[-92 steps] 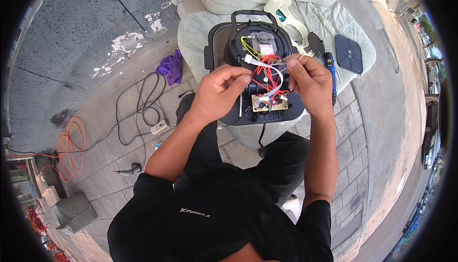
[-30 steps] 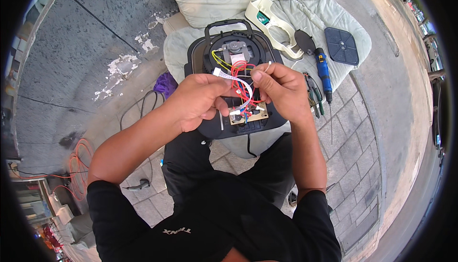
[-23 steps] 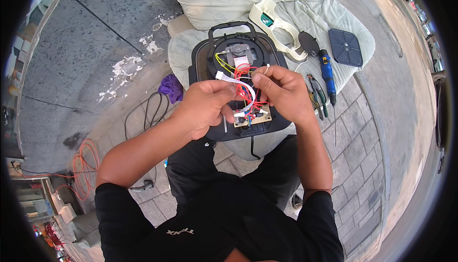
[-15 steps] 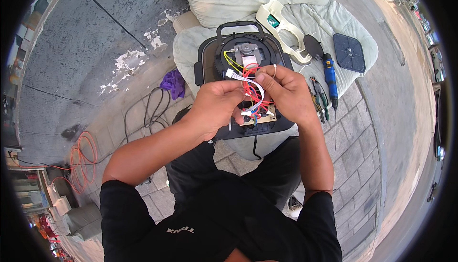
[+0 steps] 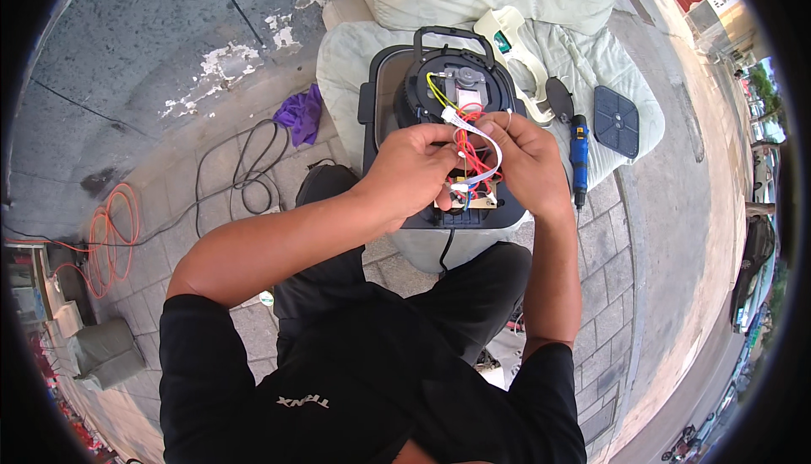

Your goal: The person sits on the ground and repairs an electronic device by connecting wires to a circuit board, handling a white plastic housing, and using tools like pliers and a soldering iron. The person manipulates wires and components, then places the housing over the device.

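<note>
An opened black appliance with a carry handle lies in front of me, its round motor assembly at the far end. Red wires bunch above a tan circuit board at the near end. A white ribbon cable with a white plug arches over them. My left hand pinches at the bundle from the left, its fingertips partly hidden. From the right, my right hand pinches the red wires between thumb and forefinger. A thin white tie stands up beside its fingers.
The appliance rests on a pale cushion. To the right lie a blue electric screwdriver, a dark square cover and a small dark oval piece. A cream casing sits behind. Purple cloth and black cable are on the left.
The view has shifted, so the appliance and hands appear farther right and slightly higher. Both hands stay at the wire bundle. My right forearm now covers the pliers beside the screwdriver.
</note>
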`<action>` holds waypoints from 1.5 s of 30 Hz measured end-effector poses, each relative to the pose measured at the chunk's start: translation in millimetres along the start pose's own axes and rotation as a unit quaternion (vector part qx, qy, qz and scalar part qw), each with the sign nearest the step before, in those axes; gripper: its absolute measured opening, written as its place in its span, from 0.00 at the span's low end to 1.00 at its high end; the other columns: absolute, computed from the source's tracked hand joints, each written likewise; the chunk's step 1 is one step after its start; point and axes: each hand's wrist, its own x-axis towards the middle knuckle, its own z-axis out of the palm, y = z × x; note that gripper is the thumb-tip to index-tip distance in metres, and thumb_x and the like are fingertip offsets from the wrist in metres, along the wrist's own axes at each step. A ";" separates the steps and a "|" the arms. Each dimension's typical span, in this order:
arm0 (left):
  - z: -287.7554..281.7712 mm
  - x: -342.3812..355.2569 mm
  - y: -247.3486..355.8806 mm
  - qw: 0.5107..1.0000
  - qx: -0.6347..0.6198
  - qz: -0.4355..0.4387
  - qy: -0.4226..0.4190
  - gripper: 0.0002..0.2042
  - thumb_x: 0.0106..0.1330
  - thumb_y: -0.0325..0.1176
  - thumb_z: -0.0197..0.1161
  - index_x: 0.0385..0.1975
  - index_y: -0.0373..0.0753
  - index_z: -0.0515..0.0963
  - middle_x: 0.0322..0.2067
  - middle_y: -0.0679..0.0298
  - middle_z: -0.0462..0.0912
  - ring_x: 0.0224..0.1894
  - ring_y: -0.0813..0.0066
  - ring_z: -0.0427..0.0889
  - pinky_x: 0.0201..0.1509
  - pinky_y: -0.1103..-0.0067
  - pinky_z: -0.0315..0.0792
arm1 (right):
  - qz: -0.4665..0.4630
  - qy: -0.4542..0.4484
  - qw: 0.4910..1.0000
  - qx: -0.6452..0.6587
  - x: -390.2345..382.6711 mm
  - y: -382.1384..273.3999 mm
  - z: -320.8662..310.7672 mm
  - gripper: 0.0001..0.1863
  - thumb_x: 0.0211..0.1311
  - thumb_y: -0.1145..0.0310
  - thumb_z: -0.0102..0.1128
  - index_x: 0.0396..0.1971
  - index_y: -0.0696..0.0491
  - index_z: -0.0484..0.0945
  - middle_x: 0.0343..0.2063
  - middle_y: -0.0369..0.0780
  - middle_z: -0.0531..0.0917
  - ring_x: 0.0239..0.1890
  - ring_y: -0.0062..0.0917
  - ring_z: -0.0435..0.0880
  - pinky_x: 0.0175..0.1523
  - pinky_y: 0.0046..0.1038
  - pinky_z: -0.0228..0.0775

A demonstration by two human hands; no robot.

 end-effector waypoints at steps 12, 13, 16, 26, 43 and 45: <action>-1.2 7.2 1.9 0.999 0.037 -0.009 0.013 0.12 0.70 0.24 0.64 0.51 0.29 0.79 0.35 0.58 0.87 0.18 0.81 0.79 0.14 0.86 0.63 | 0.046 0.025 0.995 0.082 -4.8 -12.6 2.7 0.12 0.76 0.66 0.63 0.44 0.61 0.86 0.25 0.30 0.82 0.25 0.10 0.74 0.30 0.18 0.69; -2.3 9.7 -0.4 0.999 0.038 -0.004 0.006 0.12 0.70 0.24 0.64 0.51 0.29 0.79 0.35 0.58 0.88 0.19 0.81 0.80 0.14 0.85 0.64 | 0.040 0.026 0.995 0.088 -4.8 -9.6 3.1 0.12 0.76 0.66 0.62 0.44 0.61 0.86 0.25 0.30 0.82 0.25 0.10 0.75 0.30 0.18 0.70; -1.6 6.9 3.7 0.997 0.071 0.002 -0.002 0.11 0.71 0.24 0.63 0.50 0.30 0.81 0.36 0.60 0.88 0.22 0.81 0.81 0.18 0.85 0.70 | 0.028 0.025 0.994 0.103 -5.5 -0.9 3.0 0.12 0.76 0.66 0.62 0.45 0.61 0.86 0.26 0.31 0.83 0.25 0.11 0.75 0.30 0.18 0.71; -3.4 -6.5 37.2 0.995 0.005 -0.088 -0.044 0.14 0.74 0.35 0.62 0.51 0.32 0.80 0.37 0.57 0.87 0.15 0.79 0.79 0.10 0.86 0.55 | -0.043 0.049 0.996 0.063 -7.5 7.0 5.2 0.12 0.77 0.65 0.62 0.46 0.59 0.87 0.27 0.29 0.84 0.25 0.08 0.75 0.30 0.17 0.70; 4.7 -3.4 13.5 0.996 -0.029 -0.085 0.009 0.08 0.76 0.33 0.63 0.46 0.37 0.78 0.32 0.64 0.84 0.14 0.88 0.68 0.11 0.89 0.53 | -0.069 -0.026 0.997 0.036 1.1 8.8 -5.5 0.13 0.76 0.67 0.62 0.48 0.61 0.86 0.29 0.35 0.87 0.30 0.10 0.79 0.36 0.21 0.75; 2.8 -2.3 11.3 0.997 -0.026 -0.072 -0.007 0.08 0.76 0.34 0.63 0.46 0.36 0.78 0.31 0.65 0.85 0.14 0.88 0.68 0.11 0.88 0.53 | -0.045 -0.068 0.995 0.061 -1.0 4.4 -11.3 0.14 0.76 0.67 0.61 0.49 0.61 0.85 0.30 0.35 0.87 0.30 0.10 0.79 0.36 0.21 0.75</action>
